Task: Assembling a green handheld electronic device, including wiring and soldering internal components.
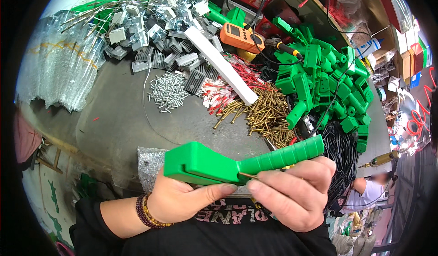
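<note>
Holds a green plastic case (205, 165) with a ribbed handle over the near edge of the counter (109, 124), broad end to the left and handle slanting up to the right. Has the left grip (175, 196) clamped on the broad end, thumb laid along the near side. Pinches a thin brass-coloured screw (248, 176) in the right grip (301, 192), fingertips together on it, with the screw pointing at the case where body meets handle. Cannot tell how deep the screw sits. Wears beaded bracelets (148, 212) on the left wrist. Has a small piece of bubble wrap (148, 167) by the counter's near edge, just beside the case. Faces a heap of silver screws (167, 92) mid-counter, then red and white wires (216, 94) and a pile of brass screws (271, 112) farther right. Has finned metal blocks (185, 60), a white bar (221, 64) and an orange meter (241, 37) toward the far edge, large bubble wrap sheets (64, 64) at the far left corner, and more green cases (328, 78) and black cables (342, 160) along the right edge.
</note>
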Action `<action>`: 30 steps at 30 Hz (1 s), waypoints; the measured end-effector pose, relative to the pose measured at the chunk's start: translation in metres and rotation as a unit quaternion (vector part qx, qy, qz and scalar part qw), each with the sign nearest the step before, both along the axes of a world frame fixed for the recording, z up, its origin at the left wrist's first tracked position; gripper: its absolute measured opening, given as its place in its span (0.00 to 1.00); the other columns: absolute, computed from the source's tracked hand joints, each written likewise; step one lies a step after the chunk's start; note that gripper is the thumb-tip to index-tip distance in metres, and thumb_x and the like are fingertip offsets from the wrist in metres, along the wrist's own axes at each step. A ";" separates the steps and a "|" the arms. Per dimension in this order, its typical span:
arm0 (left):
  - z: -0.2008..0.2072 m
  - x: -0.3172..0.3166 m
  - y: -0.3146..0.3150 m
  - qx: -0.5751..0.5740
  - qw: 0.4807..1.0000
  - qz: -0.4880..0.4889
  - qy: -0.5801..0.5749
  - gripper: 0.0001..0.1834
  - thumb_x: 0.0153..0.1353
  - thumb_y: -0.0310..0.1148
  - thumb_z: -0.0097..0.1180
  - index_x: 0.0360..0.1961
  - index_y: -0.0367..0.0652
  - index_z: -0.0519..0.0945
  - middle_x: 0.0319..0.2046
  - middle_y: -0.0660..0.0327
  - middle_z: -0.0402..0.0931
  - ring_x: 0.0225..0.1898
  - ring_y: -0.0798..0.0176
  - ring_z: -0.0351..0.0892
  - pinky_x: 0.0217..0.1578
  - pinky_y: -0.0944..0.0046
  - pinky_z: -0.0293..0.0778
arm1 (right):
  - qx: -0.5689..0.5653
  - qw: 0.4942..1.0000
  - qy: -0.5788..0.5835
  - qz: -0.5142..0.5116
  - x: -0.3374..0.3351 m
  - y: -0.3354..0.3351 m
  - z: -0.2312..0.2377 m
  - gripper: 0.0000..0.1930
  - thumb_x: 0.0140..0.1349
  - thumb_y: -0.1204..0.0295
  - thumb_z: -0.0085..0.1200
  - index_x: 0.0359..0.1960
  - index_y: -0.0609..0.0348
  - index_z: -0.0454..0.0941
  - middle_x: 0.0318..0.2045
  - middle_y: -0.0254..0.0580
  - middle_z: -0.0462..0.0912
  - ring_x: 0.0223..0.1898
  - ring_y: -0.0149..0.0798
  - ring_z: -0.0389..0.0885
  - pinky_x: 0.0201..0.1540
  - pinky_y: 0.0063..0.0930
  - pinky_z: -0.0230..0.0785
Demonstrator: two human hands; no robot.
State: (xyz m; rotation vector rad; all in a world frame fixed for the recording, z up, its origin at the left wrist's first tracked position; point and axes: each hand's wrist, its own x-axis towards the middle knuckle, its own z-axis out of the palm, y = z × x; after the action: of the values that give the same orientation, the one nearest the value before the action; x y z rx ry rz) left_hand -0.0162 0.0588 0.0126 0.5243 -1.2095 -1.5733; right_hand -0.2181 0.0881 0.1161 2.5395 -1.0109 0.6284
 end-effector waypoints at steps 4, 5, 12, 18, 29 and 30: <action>0.002 0.007 -0.002 -0.019 0.998 -0.045 -0.026 0.14 0.56 0.21 0.69 0.43 0.38 0.80 0.40 0.60 0.80 0.41 0.66 0.80 0.42 0.66 0.74 | 0.049 0.998 0.016 0.023 -0.004 0.000 0.011 0.14 0.49 0.66 0.62 0.39 0.45 0.88 0.37 0.24 0.86 0.38 0.29 0.76 0.46 0.29 0.60; 0.002 0.009 -0.003 -0.010 0.996 -0.072 -0.045 0.14 0.56 0.22 0.69 0.43 0.38 0.80 0.40 0.61 0.80 0.42 0.66 0.80 0.43 0.65 0.74 | 0.050 0.998 0.016 0.026 -0.004 -0.001 0.011 0.14 0.49 0.66 0.62 0.39 0.45 0.88 0.37 0.24 0.86 0.38 0.29 0.76 0.46 0.29 0.60; 0.006 0.004 -0.009 -0.073 0.993 -0.039 -0.081 0.10 0.62 0.32 0.67 0.40 0.40 0.83 0.34 0.63 0.81 0.34 0.69 0.79 0.36 0.64 0.75 | 0.049 0.996 0.068 0.011 -0.003 -0.009 0.011 0.14 0.55 0.65 0.61 0.45 0.42 0.86 0.38 0.24 0.87 0.48 0.33 0.82 0.63 0.44 0.58; 0.014 -0.003 -0.012 0.112 0.980 -0.160 0.041 0.12 0.63 0.30 0.66 0.44 0.39 0.79 0.38 0.68 0.79 0.40 0.74 0.77 0.41 0.68 0.75 | -0.056 0.973 0.180 -0.136 -0.018 0.009 0.010 0.11 0.62 0.64 0.57 0.44 0.46 0.85 0.51 0.31 0.85 0.57 0.39 0.79 0.70 0.55 0.50; 0.016 -0.018 -0.018 0.150 0.951 -0.269 0.015 0.19 0.62 0.36 0.67 0.49 0.40 0.76 0.40 0.65 0.77 0.42 0.72 0.76 0.43 0.67 0.74 | 0.028 0.988 0.137 -0.067 -0.030 0.020 -0.015 0.15 0.60 0.66 0.55 0.48 0.51 0.84 0.46 0.32 0.86 0.42 0.31 0.81 0.61 0.41 0.60; 0.016 -0.017 -0.017 0.170 0.941 -0.292 0.012 0.24 0.61 0.41 0.69 0.52 0.41 0.75 0.42 0.62 0.77 0.44 0.68 0.77 0.45 0.64 0.75 | 0.031 0.988 0.138 -0.066 -0.035 0.019 -0.013 0.15 0.60 0.67 0.55 0.48 0.51 0.84 0.46 0.32 0.86 0.41 0.31 0.81 0.60 0.39 0.60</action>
State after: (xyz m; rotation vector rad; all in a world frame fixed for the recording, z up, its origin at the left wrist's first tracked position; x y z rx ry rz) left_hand -0.0335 0.0417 0.0290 0.3754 -1.1364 -2.3146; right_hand -0.2527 0.1073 0.1035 2.4965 -1.0994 0.2034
